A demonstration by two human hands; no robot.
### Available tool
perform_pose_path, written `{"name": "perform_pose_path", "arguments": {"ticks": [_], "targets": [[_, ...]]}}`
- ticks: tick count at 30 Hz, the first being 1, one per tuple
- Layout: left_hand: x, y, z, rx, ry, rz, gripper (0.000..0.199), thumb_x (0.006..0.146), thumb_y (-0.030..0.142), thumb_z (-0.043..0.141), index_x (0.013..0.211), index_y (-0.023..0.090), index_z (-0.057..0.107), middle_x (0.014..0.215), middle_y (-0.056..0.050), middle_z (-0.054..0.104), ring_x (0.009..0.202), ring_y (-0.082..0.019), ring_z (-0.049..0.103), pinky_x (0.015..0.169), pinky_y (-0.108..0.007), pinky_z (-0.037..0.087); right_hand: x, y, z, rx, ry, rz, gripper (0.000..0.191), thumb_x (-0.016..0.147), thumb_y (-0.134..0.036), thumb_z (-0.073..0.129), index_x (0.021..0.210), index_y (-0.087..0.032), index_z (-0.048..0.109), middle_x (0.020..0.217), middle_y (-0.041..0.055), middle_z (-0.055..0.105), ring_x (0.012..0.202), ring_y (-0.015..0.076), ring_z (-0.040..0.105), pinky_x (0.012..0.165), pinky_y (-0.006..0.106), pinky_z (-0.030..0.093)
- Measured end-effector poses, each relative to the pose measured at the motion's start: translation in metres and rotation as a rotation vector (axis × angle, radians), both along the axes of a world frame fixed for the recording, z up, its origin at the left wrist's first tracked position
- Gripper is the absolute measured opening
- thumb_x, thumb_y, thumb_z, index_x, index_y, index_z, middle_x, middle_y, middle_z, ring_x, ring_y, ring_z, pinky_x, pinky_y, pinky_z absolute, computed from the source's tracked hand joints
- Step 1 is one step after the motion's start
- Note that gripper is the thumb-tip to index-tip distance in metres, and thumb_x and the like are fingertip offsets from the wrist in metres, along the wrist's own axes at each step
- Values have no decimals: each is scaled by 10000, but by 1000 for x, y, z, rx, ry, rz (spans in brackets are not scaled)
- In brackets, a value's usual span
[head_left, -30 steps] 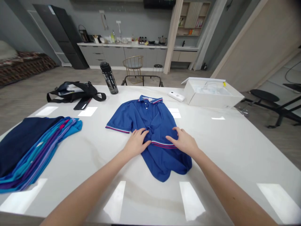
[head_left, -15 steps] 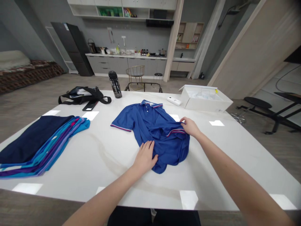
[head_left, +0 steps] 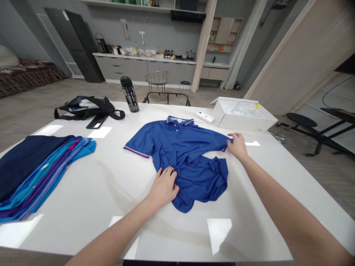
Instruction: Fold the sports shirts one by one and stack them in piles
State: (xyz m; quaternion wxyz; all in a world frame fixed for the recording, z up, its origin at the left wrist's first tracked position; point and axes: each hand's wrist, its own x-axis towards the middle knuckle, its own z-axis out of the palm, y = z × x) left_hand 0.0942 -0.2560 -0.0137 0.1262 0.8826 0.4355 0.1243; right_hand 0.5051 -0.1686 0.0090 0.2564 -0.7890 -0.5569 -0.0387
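A blue polo shirt [head_left: 185, 144] with red and white trim lies collar away from me on the white table, its lower part bunched and folded. My left hand [head_left: 163, 186] rests on the shirt's left side near the hem, fingers lying on the cloth and thumb apart. At the right, my right hand [head_left: 237, 145] pinches the end of the right sleeve, which is stretched outward. Some of the lower right side is rumpled over itself.
A stack of folded clothes [head_left: 36, 166] lies at the left. Behind it are a black bag [head_left: 88, 107], a phone [head_left: 97, 121] and a dark bottle [head_left: 129, 95]. A white box [head_left: 244, 116] and a small white device [head_left: 204, 117] stand at the back right of the table [head_left: 111, 195].
My right hand has drawn the sleeve outward to the right, so it now lies extended instead of folded over the body. My left hand has stayed on the shirt.
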Motion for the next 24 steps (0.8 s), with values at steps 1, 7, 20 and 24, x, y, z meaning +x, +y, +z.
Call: {"name": "perform_pose_path", "arguments": {"ticks": [1,7,20,24], "targets": [[1,1,-2,5,-2,-28,347,860,190,513,1191,234,606,1421,-121,559,1392,-302,464,1196,-570,321,-19,-9,-4,29,7,119,323,898,-233,513,1179,-163,656,1288,183,547,1264,314,504,1093,443,401],[11,-1,-15,46,-49,-104,435,1007,390,453,1395,202,515,1525,-141,478,1448,-301,396,1218,-591,256,-123,-73,-25,-50,76,559,345,989,-456,490,1238,-251,611,1414,101,526,1313,248,507,1124,406,394],[-21,-13,-3,65,-350,3,180,993,291,504,1145,222,570,1280,-97,589,1191,-233,579,1039,-418,460,-108,-142,-28,-185,20,215,361,947,-240,503,1308,-234,512,1206,117,630,1009,264,649,819,344,482],[-6,-61,5,55,-162,-42,357,854,466,710,1087,223,590,1081,-75,628,1013,-285,602,894,-456,491,-113,-160,-23,-259,403,114,252,899,-310,585,1136,-235,545,956,52,670,825,225,661,769,339,490]]}}
